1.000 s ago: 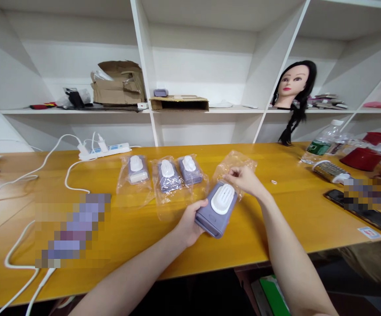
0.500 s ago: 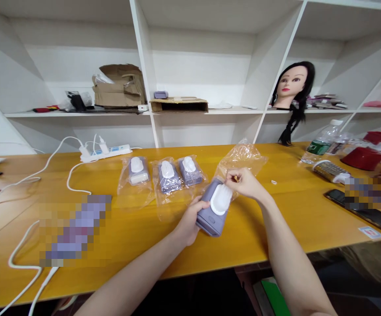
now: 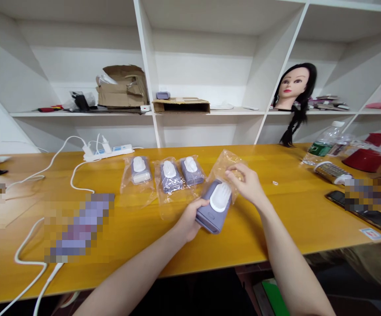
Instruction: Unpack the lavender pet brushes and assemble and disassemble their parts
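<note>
My left hand (image 3: 192, 218) is wrapped round the side of a purple-grey box-shaped device (image 3: 212, 217), tilted above the table. A white oval piece (image 3: 221, 197) with raised ridges sits on its upper face. Behind the device's far end spreads a clear plastic bag (image 3: 226, 159); how far it covers the device I cannot tell. Close to that end, my right hand (image 3: 247, 183) is raised with bent fingers apart and nothing visible between them. Further left lie similar devices in clear bags: one at left (image 3: 140, 170), one in the middle (image 3: 169, 176) and one at right (image 3: 192, 170).
A white power strip (image 3: 111, 152) with plugs and cables stands at the back left. On the right are a water bottle (image 3: 322, 145), a patterned cylinder (image 3: 331, 172), a black phone-like slab (image 3: 344, 199) and a small white ring (image 3: 275, 183). White shelves hold cardboard (image 3: 122, 90) and a mannequin head (image 3: 290, 87).
My right hand's fingers have opened from a pinch at the device's far end and drawn slightly away. The bag behind has dropped and shifted left. My left hand keeps its hold.
</note>
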`<state>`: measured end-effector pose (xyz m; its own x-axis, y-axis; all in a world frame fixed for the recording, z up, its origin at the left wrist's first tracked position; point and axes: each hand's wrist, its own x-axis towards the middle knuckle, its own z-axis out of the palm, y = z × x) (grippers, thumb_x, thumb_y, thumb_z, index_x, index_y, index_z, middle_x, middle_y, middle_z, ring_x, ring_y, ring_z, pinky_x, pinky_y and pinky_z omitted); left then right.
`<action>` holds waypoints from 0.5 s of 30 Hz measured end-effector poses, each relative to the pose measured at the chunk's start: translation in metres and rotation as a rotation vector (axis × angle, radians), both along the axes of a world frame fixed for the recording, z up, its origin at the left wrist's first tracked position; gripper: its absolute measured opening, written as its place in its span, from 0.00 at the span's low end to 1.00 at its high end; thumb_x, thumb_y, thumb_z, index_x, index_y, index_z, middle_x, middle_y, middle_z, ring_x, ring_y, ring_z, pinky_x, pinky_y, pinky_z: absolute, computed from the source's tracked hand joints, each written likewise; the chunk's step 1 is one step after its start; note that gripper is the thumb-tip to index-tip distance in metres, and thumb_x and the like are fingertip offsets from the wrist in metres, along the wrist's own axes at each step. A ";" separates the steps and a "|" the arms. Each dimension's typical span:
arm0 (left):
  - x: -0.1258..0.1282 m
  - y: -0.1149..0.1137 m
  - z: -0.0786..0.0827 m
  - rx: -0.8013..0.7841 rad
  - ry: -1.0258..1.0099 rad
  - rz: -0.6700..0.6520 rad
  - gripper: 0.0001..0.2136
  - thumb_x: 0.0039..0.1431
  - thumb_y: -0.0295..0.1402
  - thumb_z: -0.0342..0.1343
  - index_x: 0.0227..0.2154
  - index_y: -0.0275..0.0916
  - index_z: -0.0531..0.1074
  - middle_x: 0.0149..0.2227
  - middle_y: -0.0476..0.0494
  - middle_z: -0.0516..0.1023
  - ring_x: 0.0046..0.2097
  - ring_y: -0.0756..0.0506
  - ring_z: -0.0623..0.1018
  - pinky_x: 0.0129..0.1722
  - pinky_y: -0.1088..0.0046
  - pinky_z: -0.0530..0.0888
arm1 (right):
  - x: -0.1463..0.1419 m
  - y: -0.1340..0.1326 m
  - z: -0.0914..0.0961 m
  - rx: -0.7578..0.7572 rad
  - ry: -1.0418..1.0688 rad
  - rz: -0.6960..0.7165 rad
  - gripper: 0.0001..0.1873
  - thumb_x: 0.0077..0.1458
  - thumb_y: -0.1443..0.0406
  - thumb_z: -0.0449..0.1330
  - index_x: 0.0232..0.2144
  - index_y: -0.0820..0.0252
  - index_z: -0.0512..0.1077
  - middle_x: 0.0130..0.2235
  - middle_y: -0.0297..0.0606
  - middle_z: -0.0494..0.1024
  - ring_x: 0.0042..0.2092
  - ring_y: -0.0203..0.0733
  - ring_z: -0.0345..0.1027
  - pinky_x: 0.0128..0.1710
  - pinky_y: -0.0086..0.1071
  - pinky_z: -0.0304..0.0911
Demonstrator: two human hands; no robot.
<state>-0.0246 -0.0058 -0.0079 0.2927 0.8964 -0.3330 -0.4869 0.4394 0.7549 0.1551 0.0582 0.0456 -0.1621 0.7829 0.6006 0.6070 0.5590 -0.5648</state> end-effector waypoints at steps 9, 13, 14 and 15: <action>0.000 -0.001 0.002 0.042 -0.246 -0.032 0.24 0.50 0.36 0.50 0.50 0.31 0.68 0.36 0.36 0.81 0.33 0.38 0.80 0.37 0.61 0.72 | -0.001 0.001 -0.022 -0.670 0.941 -0.063 0.23 0.50 0.46 0.55 0.42 0.54 0.69 0.48 0.43 0.76 0.42 0.49 0.73 0.39 0.39 0.66; 0.003 -0.002 0.001 -0.001 -0.203 0.115 0.15 0.48 0.34 0.54 0.39 0.32 0.72 0.30 0.42 0.79 0.30 0.46 0.76 0.33 0.70 0.70 | -0.017 0.000 -0.020 -0.828 1.062 0.313 0.20 0.55 0.51 0.54 0.39 0.58 0.75 0.42 0.41 0.81 0.46 0.50 0.74 0.42 0.38 0.67; 0.004 -0.002 0.000 -0.003 -0.182 0.147 0.13 0.47 0.33 0.56 0.37 0.33 0.72 0.29 0.44 0.78 0.29 0.48 0.75 0.31 0.73 0.69 | -0.019 0.000 -0.021 -0.810 1.079 0.310 0.18 0.54 0.53 0.56 0.38 0.58 0.76 0.42 0.39 0.82 0.46 0.49 0.74 0.44 0.38 0.67; 0.005 -0.002 -0.001 0.006 -0.167 0.165 0.12 0.46 0.32 0.57 0.35 0.34 0.73 0.29 0.46 0.77 0.28 0.49 0.73 0.30 0.74 0.68 | -0.021 0.000 -0.022 -0.785 1.095 0.294 0.16 0.53 0.54 0.57 0.38 0.58 0.77 0.41 0.38 0.82 0.46 0.48 0.74 0.45 0.37 0.66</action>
<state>-0.0199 -0.0081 -0.0084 0.1927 0.9385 -0.2865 -0.6698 0.3392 0.6606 0.1342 0.0583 0.0237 -0.1146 0.9921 -0.0509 -0.4313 -0.0958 -0.8971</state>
